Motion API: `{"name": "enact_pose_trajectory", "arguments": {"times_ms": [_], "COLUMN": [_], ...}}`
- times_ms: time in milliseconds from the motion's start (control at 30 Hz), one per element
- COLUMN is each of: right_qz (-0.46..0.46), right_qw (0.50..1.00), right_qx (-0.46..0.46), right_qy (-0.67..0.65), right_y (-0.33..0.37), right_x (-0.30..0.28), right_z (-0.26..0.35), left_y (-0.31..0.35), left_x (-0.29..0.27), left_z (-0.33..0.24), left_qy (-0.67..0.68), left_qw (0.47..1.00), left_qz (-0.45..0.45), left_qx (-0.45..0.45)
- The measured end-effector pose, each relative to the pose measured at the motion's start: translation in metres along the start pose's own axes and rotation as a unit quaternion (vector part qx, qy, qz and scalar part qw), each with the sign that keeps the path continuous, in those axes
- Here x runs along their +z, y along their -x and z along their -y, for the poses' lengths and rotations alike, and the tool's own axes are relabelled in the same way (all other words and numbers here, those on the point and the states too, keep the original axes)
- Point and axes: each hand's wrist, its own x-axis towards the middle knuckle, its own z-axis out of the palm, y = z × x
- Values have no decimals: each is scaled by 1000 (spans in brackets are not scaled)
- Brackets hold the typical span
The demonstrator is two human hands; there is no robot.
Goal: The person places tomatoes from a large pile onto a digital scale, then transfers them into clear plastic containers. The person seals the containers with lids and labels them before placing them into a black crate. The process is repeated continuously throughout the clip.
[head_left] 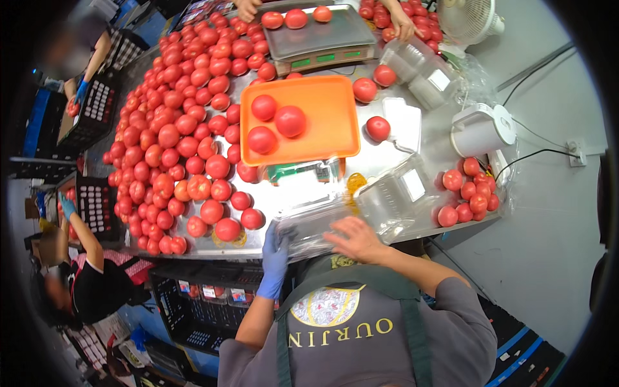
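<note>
My left hand (274, 255), in a blue glove, grips the left side of a clear plastic container (308, 229) at the near edge of the metal table. My bare right hand (356, 240) lies over the container's right side with its fingers stretched out. Inside the container I cannot make out any tomato. Just beyond it an orange tray (322, 122), bearing 3 tomatoes (290, 120), rests on a scale (300, 173) whose front is partly covered by clear plastic. Other clear containers (387, 200) lie to the right of my hands, next to a yellow roll (355, 183).
A large heap of tomatoes (174, 129) covers the table's left side. At the right are a white jug (482, 131), a tomato group (474, 193) and a fan (467, 19). Across the table, another person's hands (403, 24) reach near a second scale (316, 39). Black crates (206, 303) stand at lower left.
</note>
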Motion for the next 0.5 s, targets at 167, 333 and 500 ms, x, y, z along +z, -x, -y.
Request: {"name": "enact_pose_trajectory", "arguments": {"times_ms": [167, 333, 500], "right_qz": [139, 32, -94], "right_qw": [976, 970, 885], "right_qx": [112, 240, 393], "right_qy": [127, 26, 230], "right_y": [83, 43, -9], "right_x": [-14, -54, -43], "right_z": [-55, -112, -288], "left_y": [17, 17, 24], "left_x": [-15, -21, -10], "left_z": [17, 63, 72], "left_qy": [-10, 96, 76], "left_qw": [996, 975, 974], "left_qz": [-76, -154, -142], "left_qx": [-49, -128, -158]}}
